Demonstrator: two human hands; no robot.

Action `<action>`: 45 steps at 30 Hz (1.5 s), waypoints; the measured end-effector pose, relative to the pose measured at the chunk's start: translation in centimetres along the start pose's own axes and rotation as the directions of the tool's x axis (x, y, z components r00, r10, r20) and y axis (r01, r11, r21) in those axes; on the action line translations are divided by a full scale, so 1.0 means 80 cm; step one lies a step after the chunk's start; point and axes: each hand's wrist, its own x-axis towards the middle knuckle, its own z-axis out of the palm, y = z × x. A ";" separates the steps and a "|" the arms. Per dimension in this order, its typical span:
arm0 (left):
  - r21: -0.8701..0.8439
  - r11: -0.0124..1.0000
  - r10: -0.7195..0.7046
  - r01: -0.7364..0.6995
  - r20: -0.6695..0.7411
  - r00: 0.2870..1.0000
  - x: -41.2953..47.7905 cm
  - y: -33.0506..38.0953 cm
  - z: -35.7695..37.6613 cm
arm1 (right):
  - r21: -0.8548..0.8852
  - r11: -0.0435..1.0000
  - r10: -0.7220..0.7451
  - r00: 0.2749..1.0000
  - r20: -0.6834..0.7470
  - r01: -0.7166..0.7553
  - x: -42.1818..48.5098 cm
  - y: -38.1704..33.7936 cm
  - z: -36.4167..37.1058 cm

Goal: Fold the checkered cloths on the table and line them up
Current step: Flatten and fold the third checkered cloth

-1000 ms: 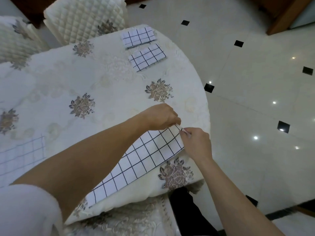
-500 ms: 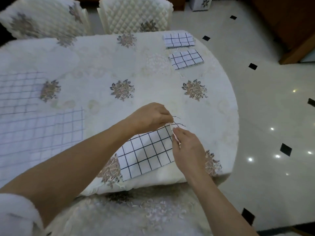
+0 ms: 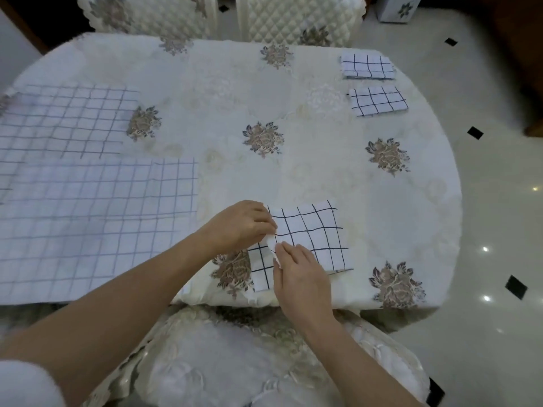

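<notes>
Head camera looks down on the table [image 3: 293, 165], draped in a cream flowered cover. By the table's near edge lies a half-folded checkered cloth [image 3: 311, 230], white with dark grid lines, its top layer slightly rippled. The left hand [image 3: 239, 226] pinches its left edge with curled fingers. The right hand [image 3: 299, 274] pinches a raised white flap just beside it. Two folded cloths [image 3: 366, 67] sit near each other at the table's far right, and two open cloths [image 3: 97, 227] overlap on its left side.
</notes>
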 end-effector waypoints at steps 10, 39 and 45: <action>0.038 0.980 -0.196 0.196 -0.003 0.981 -0.070 -0.010 0.037 | -0.023 0.990 -0.130 0.978 0.163 0.136 -0.014 -0.001 0.049; 0.085 0.727 -0.659 0.681 -0.189 0.728 -0.025 0.051 0.080 | 0.336 0.941 -0.030 0.999 -0.021 0.035 0.018 0.063 0.034; 0.196 0.650 -0.743 0.734 -0.042 0.668 -0.004 0.087 0.124 | 0.167 0.981 -0.102 0.995 0.004 0.100 0.061 0.094 0.061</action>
